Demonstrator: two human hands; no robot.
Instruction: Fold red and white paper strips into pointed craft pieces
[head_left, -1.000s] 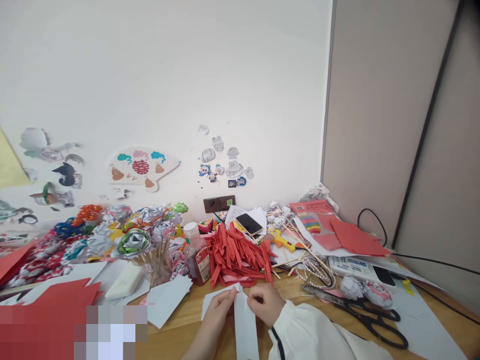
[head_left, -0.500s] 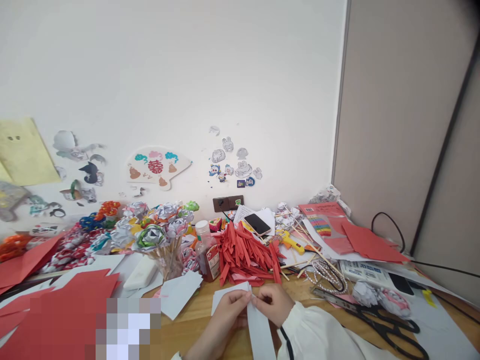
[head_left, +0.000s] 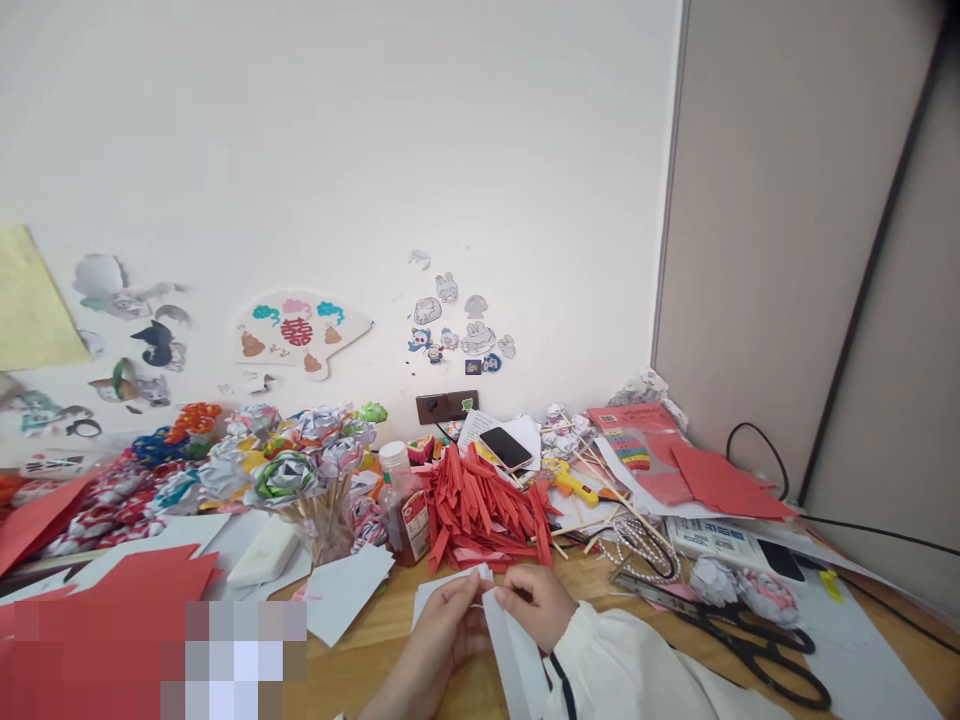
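Low in the middle of the view, my two hands work close together over the wooden table. My right hand (head_left: 537,606) pinches the top end of a folded white paper strip (head_left: 516,655), which hangs down toward me. Beside it, my left hand (head_left: 450,632) is closed, thumb against forefinger, at the edge of white paper (head_left: 426,596) that shows behind its fingers. Whether both pieces are one sheet is hidden by the hands. A heap of folded red paper strips (head_left: 480,510) lies just beyond them.
Long black-handled scissors (head_left: 772,655) lie at the right. Behind stand a bottle (head_left: 405,515) and a cup of sticks (head_left: 322,530) beside paper flowers (head_left: 289,475). A yellow glue gun (head_left: 576,485) and a phone (head_left: 506,448) rest near the wall. Red sheets (head_left: 142,580) cover the left.
My fingertips have moved slightly apart, the right hand drawing the strip's top end away from the left. The whole view has shifted a little, so things appear further left.
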